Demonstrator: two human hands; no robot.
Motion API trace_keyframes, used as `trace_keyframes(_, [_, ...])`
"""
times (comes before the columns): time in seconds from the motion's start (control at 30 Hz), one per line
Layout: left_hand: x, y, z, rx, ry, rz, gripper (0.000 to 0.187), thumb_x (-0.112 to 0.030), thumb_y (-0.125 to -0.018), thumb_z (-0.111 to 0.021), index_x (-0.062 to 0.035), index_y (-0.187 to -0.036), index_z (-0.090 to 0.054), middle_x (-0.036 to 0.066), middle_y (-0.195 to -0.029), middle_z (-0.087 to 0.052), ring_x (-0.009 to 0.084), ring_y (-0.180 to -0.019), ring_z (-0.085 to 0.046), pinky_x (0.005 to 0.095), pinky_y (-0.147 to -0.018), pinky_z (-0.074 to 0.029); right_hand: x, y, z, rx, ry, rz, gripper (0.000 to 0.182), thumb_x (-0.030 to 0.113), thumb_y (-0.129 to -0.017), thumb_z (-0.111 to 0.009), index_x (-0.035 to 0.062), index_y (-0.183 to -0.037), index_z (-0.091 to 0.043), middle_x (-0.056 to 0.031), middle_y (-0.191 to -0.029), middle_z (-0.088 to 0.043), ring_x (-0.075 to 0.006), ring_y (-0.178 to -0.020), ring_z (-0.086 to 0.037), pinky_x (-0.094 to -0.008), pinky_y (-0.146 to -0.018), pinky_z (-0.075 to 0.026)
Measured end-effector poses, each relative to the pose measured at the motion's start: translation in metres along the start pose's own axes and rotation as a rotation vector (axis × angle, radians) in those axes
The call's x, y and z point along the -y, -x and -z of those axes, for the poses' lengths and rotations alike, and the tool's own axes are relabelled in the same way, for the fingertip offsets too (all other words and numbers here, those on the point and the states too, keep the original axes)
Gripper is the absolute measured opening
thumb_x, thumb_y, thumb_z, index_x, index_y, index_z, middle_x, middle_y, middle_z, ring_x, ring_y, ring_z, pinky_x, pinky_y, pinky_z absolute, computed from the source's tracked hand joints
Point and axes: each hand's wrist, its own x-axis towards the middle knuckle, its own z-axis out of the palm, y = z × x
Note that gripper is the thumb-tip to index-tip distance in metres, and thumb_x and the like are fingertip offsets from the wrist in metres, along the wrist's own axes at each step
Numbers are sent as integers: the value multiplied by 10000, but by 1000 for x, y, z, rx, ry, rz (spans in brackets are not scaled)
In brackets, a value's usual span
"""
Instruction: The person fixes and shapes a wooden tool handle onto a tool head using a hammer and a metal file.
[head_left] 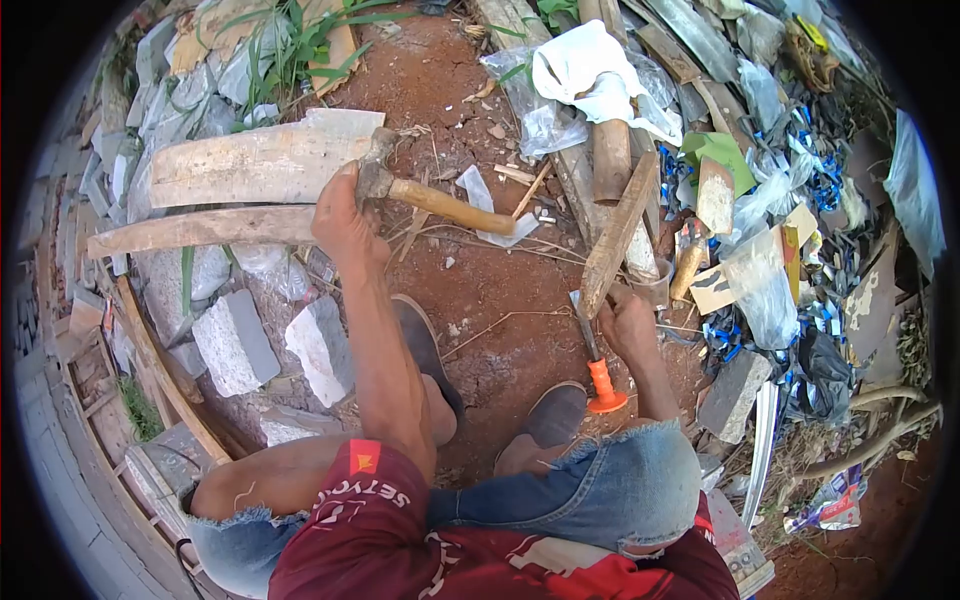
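My left hand (345, 220) is closed at the head of a hammer (455, 205), whose wooden handle points right. Behind that hand lie a long curved plank (200, 228) and a wider, pale board (260, 165). My right hand (632, 328) is closed at the lower end of a narrow, rough piece of wood (622, 235) that slants up and away. Its fingers are partly hidden. A chisel (602, 382) with an orange grip and hand guard is just left of my right hand, its blade tip close to the wood's lower end.
Broken concrete blocks (235, 343) lie at left. A beam (560, 165) and a round wooden post (611, 165) are ahead, with white cloth (590, 75) over them. Plastic scraps and blue litter (825, 180) cover the right side. My shoes (555, 415) rest on red soil.
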Motion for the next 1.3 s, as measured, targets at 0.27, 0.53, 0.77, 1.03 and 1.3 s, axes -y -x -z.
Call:
trace_keyframes(0.27, [-6, 5, 24, 188, -244, 267, 211, -169, -862, -730, -9, -999, -733, 21, -766, -646, 60, -501, -448, 226, -408, -265, 21, -53, -75, -57, -85, 427, 188, 108, -936, -643, 45, -1113, -657, -186, -966, -677, -400, -874, -673, -443, -767, -553])
trace_keyframes(0.53, [67, 42, 8, 504, -1184, -107, 241, -256, -844, -712, -23, -798, -759, 189, -818, -686, 342, -788, -662, 414, -773, -504, 55, -128, -93, -288, -76, 406, 251, 93, -933, -618, 48, -1180, -613, -176, -1077, -599, -400, -810, -656, -466, -717, -551])
trace_keyframes(0.77, [68, 49, 4, 526, -1344, -433, 208, -237, -853, -706, -49, -909, -776, 194, -928, -689, 393, -841, -658, 473, -779, -511, 71, -155, -110, -178, 176, 94, 213, 157, -961, -574, 64, -1145, -629, -167, -1061, -578, -380, -795, -676, -495, -665, -555])
trace_keyframes(1.03, [73, 51, -19, 758, -753, 67, 233, -157, -922, -704, 13, -1078, -733, 94, -896, -682, 157, -798, -641, 296, -738, -511, 74, -78, -92, -218, -594, 293, 204, 80, -967, -568, 15, -1137, -661, -182, -1054, -646, -360, -941, -660, -446, -824, -523])
trace_keyframes(1.3, [127, 110, -16, 1041, -751, -129, 186, -109, -1004, -566, 7, -1140, -615, 119, -911, -682, 180, -847, -651, 353, -780, -534, 6, 34, -73, -380, -456, -106, 211, 84, -903, -678, 33, -1108, -668, -158, -989, -664, -361, -904, -649, -439, -798, -528])
